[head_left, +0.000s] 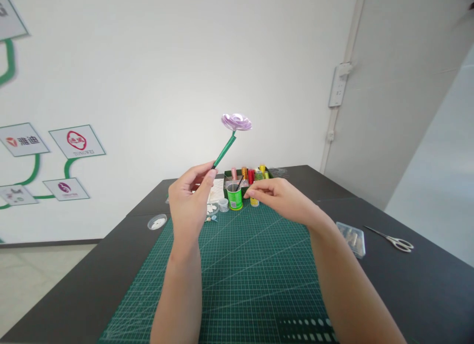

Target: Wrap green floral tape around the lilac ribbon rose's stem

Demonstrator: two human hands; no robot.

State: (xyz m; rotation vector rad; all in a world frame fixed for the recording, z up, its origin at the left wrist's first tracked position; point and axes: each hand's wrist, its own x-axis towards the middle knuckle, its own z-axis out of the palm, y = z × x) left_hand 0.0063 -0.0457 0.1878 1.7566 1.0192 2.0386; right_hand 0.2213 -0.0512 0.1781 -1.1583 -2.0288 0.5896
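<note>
My left hand (pixel 190 203) is closed on the lower end of a green stem, raised above the table. At the stem's top sits a light purple artificial flower (pixel 237 122), its layered petals facing up. My right hand (pixel 277 194) hovers to the right, its thumb and fingertips pinched together; whatever lies between them, if anything, is too small to make out. Just left of those fingertips, from this angle, stands a green can (pixel 234 197) with thin tools sticking out. Partly hidden below the same fingers is a small yellow container (pixel 254 202).
A green cutting mat (pixel 252 265) covers much of the black table. Thread spools (pixel 251 176) fill a dark box at the back. Small white jars (pixel 223 204) and a shallow dish (pixel 157 222) lie left. A clear case (pixel 351 239) and scissors (pixel 392 240) lie right.
</note>
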